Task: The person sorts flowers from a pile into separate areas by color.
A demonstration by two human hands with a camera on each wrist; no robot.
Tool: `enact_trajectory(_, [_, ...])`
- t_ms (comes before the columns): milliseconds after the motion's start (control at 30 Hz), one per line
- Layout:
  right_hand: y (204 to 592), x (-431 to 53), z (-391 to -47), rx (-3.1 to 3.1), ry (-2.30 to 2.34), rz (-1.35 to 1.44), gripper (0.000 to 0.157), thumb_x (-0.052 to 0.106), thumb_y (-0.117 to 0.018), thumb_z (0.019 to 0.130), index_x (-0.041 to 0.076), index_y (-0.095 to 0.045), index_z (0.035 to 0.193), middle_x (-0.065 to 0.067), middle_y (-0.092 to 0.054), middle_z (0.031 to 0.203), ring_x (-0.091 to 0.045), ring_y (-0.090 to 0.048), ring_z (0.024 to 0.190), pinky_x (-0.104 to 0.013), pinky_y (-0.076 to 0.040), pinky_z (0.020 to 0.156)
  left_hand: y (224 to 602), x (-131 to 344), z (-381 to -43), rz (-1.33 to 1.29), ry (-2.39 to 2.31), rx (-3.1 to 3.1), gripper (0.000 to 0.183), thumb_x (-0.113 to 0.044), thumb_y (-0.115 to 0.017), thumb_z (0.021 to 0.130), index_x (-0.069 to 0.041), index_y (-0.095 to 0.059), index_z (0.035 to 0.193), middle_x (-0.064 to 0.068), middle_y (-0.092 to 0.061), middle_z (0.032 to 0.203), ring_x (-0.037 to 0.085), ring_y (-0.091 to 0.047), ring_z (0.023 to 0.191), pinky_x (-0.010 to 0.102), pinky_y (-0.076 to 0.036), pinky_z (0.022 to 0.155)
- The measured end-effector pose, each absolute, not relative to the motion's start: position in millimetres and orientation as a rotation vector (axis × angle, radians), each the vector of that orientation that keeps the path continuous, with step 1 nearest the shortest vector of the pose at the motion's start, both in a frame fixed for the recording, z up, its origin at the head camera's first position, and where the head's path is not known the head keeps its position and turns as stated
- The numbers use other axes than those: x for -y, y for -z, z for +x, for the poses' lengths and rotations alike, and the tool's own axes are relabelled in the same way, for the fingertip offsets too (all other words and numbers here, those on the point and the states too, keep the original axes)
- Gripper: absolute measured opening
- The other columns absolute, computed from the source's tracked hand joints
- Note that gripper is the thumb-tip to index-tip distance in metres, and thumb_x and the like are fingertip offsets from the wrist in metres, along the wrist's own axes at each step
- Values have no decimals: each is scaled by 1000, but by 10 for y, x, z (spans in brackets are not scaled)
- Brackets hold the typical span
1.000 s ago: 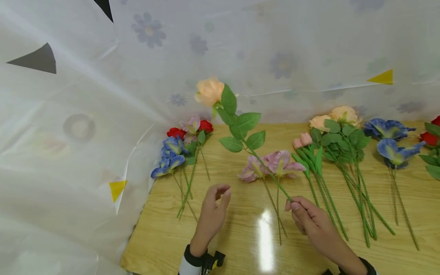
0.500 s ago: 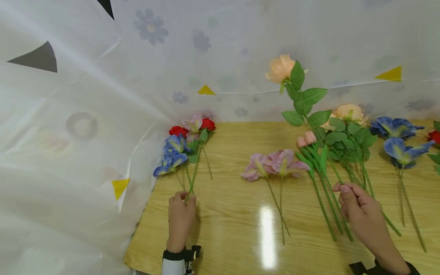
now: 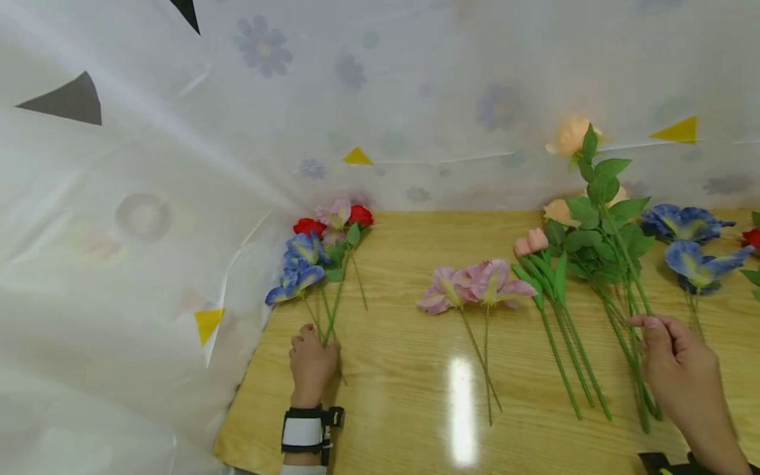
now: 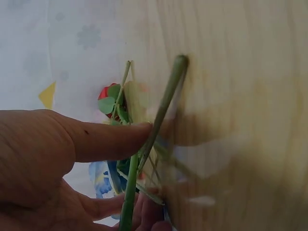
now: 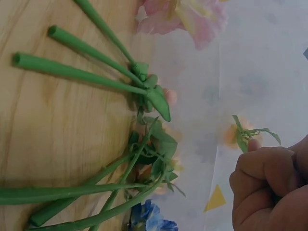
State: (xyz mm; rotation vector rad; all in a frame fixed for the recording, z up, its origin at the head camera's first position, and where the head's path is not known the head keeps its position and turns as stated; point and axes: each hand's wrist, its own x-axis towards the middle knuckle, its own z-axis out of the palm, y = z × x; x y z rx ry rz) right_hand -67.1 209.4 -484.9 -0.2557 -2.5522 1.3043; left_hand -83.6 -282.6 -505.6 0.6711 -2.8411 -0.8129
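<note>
My right hand (image 3: 683, 376) pinches the stem of a peach rose (image 3: 617, 237) between thumb and fingers. The bloom stands upright above other peach roses (image 3: 558, 212), whose stems lie on the table. At the left, my left hand (image 3: 313, 369) is low on the table at the stems of a mixed bunch. That bunch has blue flowers (image 3: 295, 270), red roses (image 3: 309, 227) and a pink flower (image 3: 336, 214). In the left wrist view, green stems (image 4: 129, 197) pass between the thumb (image 4: 108, 141) and the curled fingers, which partly hide them.
Two pink-purple flowers (image 3: 489, 284) lie mid-table. Pink tulips (image 3: 530, 243) with green stems are right of them. Blue flowers (image 3: 697, 264) and a red rose (image 3: 753, 237) lie farther right. A white patterned sheet (image 3: 451, 79) hangs behind the wooden table (image 3: 404, 369).
My right hand has carried the peach rose rightward, from over the pink-purple flowers to the peach roses, and lowered it slightly. My left hand has moved left and down to the mixed bunch's stems.
</note>
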Motion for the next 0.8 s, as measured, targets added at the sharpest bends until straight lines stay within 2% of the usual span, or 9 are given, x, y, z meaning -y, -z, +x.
enact_trajectory(133, [4925, -2148, -682, 2641, -1176, -282, 57, 36, -23, 107, -7, -54, 126, -14, -43, 69, -21, -33, 44, -31, -29, 43, 5054, 2835, -823, 643, 841, 2877, 48, -13, -66, 92, 12, -44, 127, 34, -54, 109, 50, -56, 93, 56, -48, 73])
enact_trajectory(267, [4983, -2200, -696, 2722, -1106, -316, 59, 35, -18, 107, -10, -51, 128, -11, -39, 68, -22, -31, 43, -32, -28, 42, 5064, 2878, -812, 594, 903, 2875, 31, -3, -57, 93, 14, -50, 118, 29, -61, 98, 35, -61, 77, 42, -49, 58])
enact_trajectory(367, [5029, -2246, -720, 2793, -1056, -307, 59, 32, -16, 108, -14, -47, 129, -11, -40, 67, -21, -32, 44, -32, -28, 43, 5080, 2913, -797, 594, 955, 2851, 28, 0, -52, 93, 16, -52, 116, 29, -62, 98, 32, -60, 75, 38, -48, 56])
enact_trajectory(500, [5110, -2316, -768, 2905, -984, -228, 60, 27, -14, 108, -25, -36, 129, -14, -47, 62, -21, -36, 42, -32, -29, 41, 5065, 2926, -772, 614, 956, 2843, 27, -2, -50, 96, 16, -52, 116, 30, -62, 98, 35, -62, 78, 41, -50, 59])
enact_trajectory(600, [5164, -2351, -781, 2961, -982, -207, 61, 26, -16, 108, -29, -29, 130, -17, -52, 61, -21, -39, 41, -33, -31, 40, 5042, 2922, -763, 602, 928, 2851, 24, -3, -48, 98, 15, -52, 112, 28, -62, 91, 33, -62, 73, 40, -49, 56])
enact_trajectory(733, [5204, -2350, -773, 2972, -1003, -267, 58, 26, -24, 108, -27, -28, 133, -16, -55, 67, -23, -42, 44, -35, -32, 40, 5015, 2917, -755, 594, 917, 2844, 19, -5, -44, 99, 12, -49, 104, 23, -60, 81, 28, -58, 62, 36, -46, 49])
enact_trajectory(800, [5200, -2341, -780, 2979, -1000, -310, 58, 25, -30, 107, -25, -27, 135, -15, -54, 70, -24, -42, 46, -36, -33, 41, 5006, 2922, -746, 612, 987, 2820, 20, -9, -44, 100, 10, -47, 106, 21, -58, 79, 24, -56, 58, 34, -44, 47])
